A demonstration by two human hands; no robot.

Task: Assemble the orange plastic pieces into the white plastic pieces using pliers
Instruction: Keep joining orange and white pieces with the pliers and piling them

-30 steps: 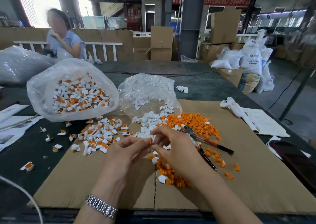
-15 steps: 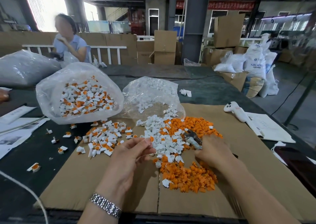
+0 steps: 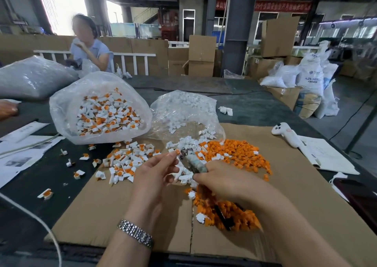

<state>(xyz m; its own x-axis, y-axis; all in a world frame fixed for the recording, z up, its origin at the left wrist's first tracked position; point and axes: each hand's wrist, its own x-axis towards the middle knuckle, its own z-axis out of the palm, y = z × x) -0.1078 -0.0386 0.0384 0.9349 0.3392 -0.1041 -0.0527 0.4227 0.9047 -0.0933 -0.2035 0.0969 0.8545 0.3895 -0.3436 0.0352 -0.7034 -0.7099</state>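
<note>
On the cardboard (image 3: 285, 185), lots is done and lots is left.
The left hand (image 3: 155, 177) pinches one piece (image 3: 177, 152); the right hand (image 3: 222, 181) grips the pliers (image 3: 192, 161) at it. One bag (image 3: 67, 111) holds finished pieces; loose orange pieces (image 3: 238, 154) and white pieces (image 3: 187, 142) wait.

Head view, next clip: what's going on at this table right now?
A person is joining orange pieces to white ones over a cardboard sheet. The left hand pinches a small orange-and-white piece at its fingertips, while the right hand grips pliers whose nose meets that piece. Loose orange pieces and white pieces lie heaped ahead; finished ones fill a clear bag to the left.
</note>
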